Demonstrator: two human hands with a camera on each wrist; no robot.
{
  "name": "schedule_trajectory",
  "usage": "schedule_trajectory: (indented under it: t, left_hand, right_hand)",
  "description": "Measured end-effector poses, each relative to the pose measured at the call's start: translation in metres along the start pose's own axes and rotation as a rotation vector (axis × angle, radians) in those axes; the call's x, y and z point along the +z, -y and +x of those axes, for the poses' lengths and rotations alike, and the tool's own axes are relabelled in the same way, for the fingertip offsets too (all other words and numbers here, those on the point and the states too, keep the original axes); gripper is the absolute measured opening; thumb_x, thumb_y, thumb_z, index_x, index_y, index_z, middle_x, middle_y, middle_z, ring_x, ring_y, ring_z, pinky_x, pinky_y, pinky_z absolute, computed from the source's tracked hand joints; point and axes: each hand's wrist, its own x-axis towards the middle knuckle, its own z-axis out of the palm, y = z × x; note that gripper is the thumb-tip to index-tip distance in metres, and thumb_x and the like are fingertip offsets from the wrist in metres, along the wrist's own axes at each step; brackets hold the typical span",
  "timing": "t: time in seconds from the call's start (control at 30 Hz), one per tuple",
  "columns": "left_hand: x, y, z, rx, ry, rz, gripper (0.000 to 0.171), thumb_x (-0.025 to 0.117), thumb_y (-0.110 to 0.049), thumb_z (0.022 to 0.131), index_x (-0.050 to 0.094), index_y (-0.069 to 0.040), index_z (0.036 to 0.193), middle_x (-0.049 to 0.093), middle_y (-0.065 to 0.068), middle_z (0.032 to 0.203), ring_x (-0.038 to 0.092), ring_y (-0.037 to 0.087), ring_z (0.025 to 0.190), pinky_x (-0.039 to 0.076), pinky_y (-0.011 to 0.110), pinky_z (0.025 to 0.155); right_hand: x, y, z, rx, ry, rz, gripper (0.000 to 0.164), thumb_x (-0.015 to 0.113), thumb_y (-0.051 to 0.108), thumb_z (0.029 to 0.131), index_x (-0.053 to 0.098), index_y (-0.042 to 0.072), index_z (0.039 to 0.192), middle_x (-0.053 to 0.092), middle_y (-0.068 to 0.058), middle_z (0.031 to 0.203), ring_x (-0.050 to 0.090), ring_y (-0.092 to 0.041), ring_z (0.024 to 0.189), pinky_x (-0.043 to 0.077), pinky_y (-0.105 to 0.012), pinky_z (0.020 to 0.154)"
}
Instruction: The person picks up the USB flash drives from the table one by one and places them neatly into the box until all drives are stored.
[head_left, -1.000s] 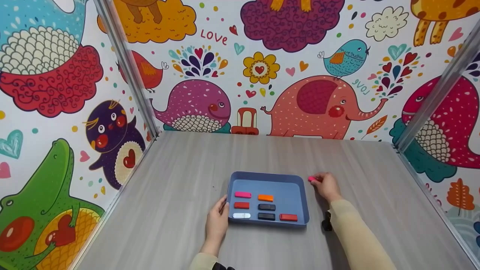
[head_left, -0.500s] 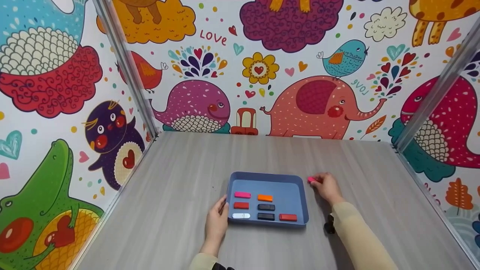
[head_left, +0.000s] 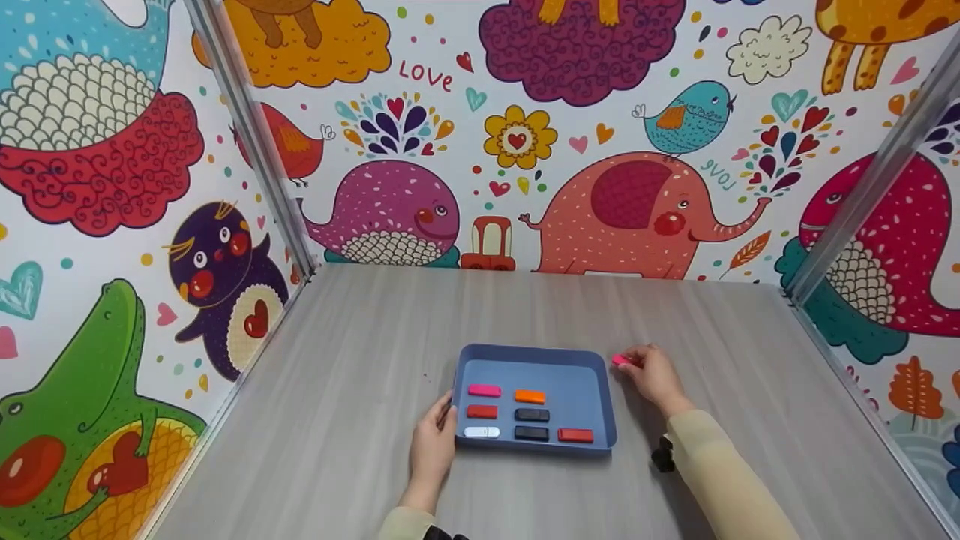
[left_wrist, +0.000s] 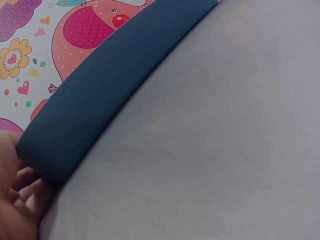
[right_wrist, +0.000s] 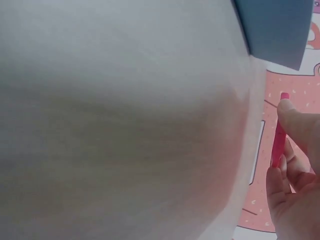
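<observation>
A shallow blue tray (head_left: pixel 577 360) lies on the table. My left hand (head_left: pixel 433 442) holds its left side near the front corner; in the left wrist view, curled fingers (left_wrist: pixel 35 192) sit against the tray wall (left_wrist: pixel 85 115). Just right of the tray, my right hand (head_left: pixel 654 377) pinches a bright pink USB flash drive (right_wrist: pixel 279 142) between thumb and fingers. Within the tray lie a white flash drive (head_left: pixel 481 433), a pink one (head_left: pixel 484 390), an orange one (head_left: pixel 529 396), two red and two black ones, in rough columns to the left and front.
The grey wood-grain table (head_left: pixel 360 337) spreads around the tray. Cartoon-printed walls (head_left: pixel 517 195) stand behind and at both sides, with metal posts (head_left: pixel 259 142) at the back corners.
My right hand, pinching the pink flash drive, has shifted slightly left toward the tray's right rim. My left hand and the tray have stayed in place.
</observation>
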Motion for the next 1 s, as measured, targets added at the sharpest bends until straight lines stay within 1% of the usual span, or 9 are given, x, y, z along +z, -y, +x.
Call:
schedule_trajectory:
  t: [0.1,0.27,0.47,0.57,0.8,0.87,1.0]
  left_hand:
    - [0.0,0.0,0.0,0.008,-0.003,0.01,0.036,0.06,-0.011,0.103,0.064,-0.001,0.138,0.065,0.022,0.139,0.063,0.034,0.13,0.054,0.045,0.107]
    - [0.0,0.0,0.0,0.005,-0.003,0.013,0.036,0.06,-0.012,0.104,0.064,-0.002,0.138,0.065,0.022,0.139,0.063,0.034,0.131,0.053,0.046,0.108]
    - [0.0,0.0,0.0,-0.012,0.001,0.01,0.037,0.06,-0.013,0.104,0.064,-0.003,0.139,0.065,0.02,0.14,0.062,0.034,0.132,0.052,0.047,0.109]
    - [0.0,0.0,0.0,-0.022,0.003,0.003,0.037,0.06,-0.014,0.104,0.064,-0.004,0.139,0.064,0.02,0.141,0.061,0.033,0.133,0.052,0.047,0.11]
    - [0.0,0.001,0.0,-0.014,0.008,0.003,0.037,0.059,-0.013,0.104,0.063,-0.002,0.139,0.063,0.021,0.142,0.06,0.035,0.134,0.051,0.048,0.111]
    - [0.0,0.001,0.0,-0.009,0.007,-0.001,0.037,0.059,-0.012,0.104,0.063,-0.001,0.139,0.063,0.022,0.141,0.061,0.035,0.133,0.051,0.048,0.11]
    - [0.001,0.001,0.0,-0.01,0.004,-0.017,0.037,0.06,-0.011,0.103,0.063,0.0,0.138,0.064,0.023,0.141,0.062,0.035,0.132,0.052,0.047,0.109]
  right_hand:
    - [-0.001,0.003,-0.002,-0.031,-0.023,-0.009,0.016,0.075,0.004,0.092,0.073,-0.006,0.104,0.066,-0.021,0.1,0.063,-0.031,0.091,0.055,-0.045,0.086]
    - [-0.004,0.009,-0.009,-0.057,-0.035,-0.016,0.015,0.074,0.003,0.092,0.073,-0.006,0.104,0.066,-0.02,0.099,0.063,-0.03,0.09,0.056,-0.045,0.084]
    - [-0.009,0.02,-0.016,-0.077,-0.039,-0.021,0.014,0.075,0.005,0.092,0.073,-0.004,0.103,0.066,-0.019,0.098,0.062,-0.028,0.089,0.055,-0.039,0.08]
    - [-0.011,0.026,-0.02,-0.095,-0.044,-0.018,0.014,0.075,0.005,0.092,0.073,-0.004,0.103,0.066,-0.019,0.098,0.062,-0.028,0.088,0.055,-0.038,0.079]
    - [-0.016,0.038,-0.029,-0.094,-0.01,-0.017,0.017,0.076,0.008,0.092,0.073,-0.001,0.106,0.064,-0.015,0.1,0.06,-0.025,0.089,0.057,-0.037,0.079]
    - [-0.017,0.041,-0.032,-0.098,-0.007,-0.014,0.017,0.077,0.008,0.092,0.073,0.0,0.106,0.064,-0.014,0.1,0.059,-0.024,0.089,0.058,-0.036,0.079]
    - [-0.016,0.046,-0.038,-0.141,-0.028,-0.007,0.018,0.079,0.006,0.088,0.075,0.0,0.104,0.065,-0.013,0.098,0.062,-0.023,0.086,0.057,-0.029,0.076]
